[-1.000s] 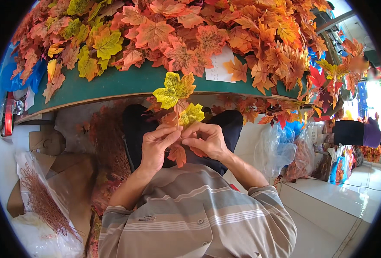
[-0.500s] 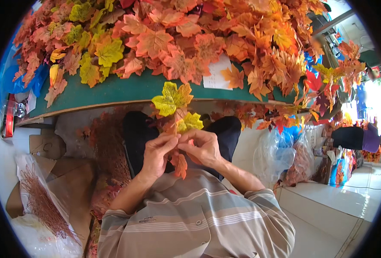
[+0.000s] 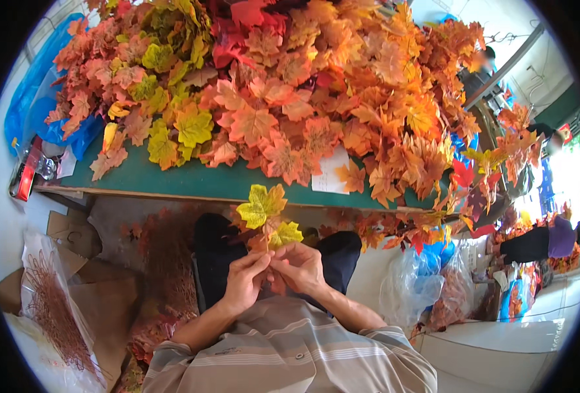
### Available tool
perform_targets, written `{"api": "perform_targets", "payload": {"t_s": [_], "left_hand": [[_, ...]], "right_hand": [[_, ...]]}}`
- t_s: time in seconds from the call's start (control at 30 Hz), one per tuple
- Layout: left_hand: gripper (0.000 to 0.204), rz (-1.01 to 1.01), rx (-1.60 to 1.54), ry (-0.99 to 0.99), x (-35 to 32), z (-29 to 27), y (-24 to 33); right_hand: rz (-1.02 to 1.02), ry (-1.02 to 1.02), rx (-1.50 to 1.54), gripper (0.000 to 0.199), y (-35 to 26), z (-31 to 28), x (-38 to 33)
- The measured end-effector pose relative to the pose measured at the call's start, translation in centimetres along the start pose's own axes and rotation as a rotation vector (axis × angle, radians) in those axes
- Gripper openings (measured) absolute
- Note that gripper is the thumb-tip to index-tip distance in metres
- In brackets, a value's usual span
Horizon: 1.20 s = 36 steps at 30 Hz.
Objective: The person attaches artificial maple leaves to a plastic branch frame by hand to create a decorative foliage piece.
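Your left hand and right hand meet over lap, fingers of both pinched on stem of leaf sprig, yellow leaves standing up just below green table edge. Step looks like assembling sprig. Next move calls for steady pinch, fingertip precision.

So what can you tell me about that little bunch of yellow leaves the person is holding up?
The small sprig of yellow and orange maple-shaped leaves looks like fabric or plastic, not a real plant. Two yellow-green leaves fan out on top, one large and one smaller, with orange ones tucked lower down. It stands roughly upright over the person's lap, just below the green table edge. The left hand and right hand pinch its base together, fingertips meeting there.
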<state>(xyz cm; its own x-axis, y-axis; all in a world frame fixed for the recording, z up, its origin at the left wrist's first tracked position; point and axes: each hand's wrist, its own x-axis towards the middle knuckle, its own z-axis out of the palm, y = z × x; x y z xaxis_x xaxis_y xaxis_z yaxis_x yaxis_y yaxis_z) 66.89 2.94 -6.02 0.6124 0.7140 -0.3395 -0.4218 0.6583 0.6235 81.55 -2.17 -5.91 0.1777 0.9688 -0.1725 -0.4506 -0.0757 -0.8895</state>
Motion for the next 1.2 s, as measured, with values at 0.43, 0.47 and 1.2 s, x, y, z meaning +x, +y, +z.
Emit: {"api": "perform_targets", "payload": {"t_s": [0.43, 0.47, 1.2], "left_hand": [[0.020, 0.202, 0.111, 0.039, -0.9, 1.2, 0.2], [0.019, 0.216, 0.112, 0.051, -1.0, 1.5, 0.2], [0.022, -0.116, 0.100, 0.025, 0.1, -1.3, 0.4]], "right_hand": [[0.017, 0.038, -0.025, 0.011, -0.7, 0.9, -1.0], [0.004, 0.034, -0.033, 0.012, -0.7, 0.8, -0.9], [0.005, 0.026, -0.131, 0.010, -1.5, -2.2, 1.8]]}}
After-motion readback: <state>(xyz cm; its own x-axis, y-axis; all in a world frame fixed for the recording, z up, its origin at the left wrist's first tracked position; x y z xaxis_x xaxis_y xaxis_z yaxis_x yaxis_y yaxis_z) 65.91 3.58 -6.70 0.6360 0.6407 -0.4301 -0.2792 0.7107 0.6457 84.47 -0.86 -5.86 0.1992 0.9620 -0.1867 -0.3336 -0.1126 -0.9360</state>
